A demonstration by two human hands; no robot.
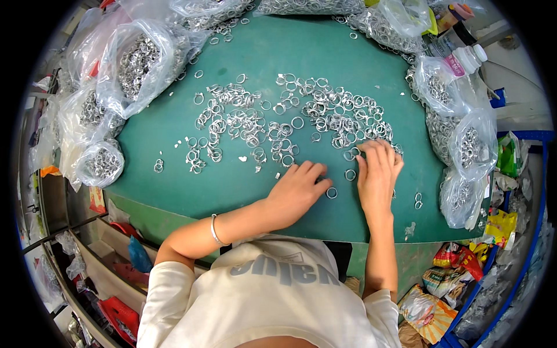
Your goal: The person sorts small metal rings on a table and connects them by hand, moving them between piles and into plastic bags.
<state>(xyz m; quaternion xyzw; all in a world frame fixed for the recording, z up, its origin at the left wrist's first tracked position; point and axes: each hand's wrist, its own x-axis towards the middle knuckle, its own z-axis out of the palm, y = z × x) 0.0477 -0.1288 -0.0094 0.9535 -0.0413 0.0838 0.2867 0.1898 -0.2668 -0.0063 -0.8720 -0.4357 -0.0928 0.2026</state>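
Observation:
Many loose silver-coloured metal rings [246, 124] lie in two loose heaps on the green tabletop [232, 52]. My right hand [378, 174] is at the near edge of the right heap [348, 110], its thumb and fingers closed on a ring [350, 154]. My left hand [297, 194] rests on the table below the heaps, fingers bent and closed; whatever they may hold is hidden. Just beside its fingertips lies a single ring [331, 192], and another ring [350, 174] sits between the two hands.
Clear plastic bags full of rings line the left [139, 69] and right [467, 142] table edges, with more at the far edge. A white bottle [469, 58] stands at the right. Stray rings [418, 200] and white scraps [242, 159] dot the tabletop. Blue shelving [536, 191] stands beyond.

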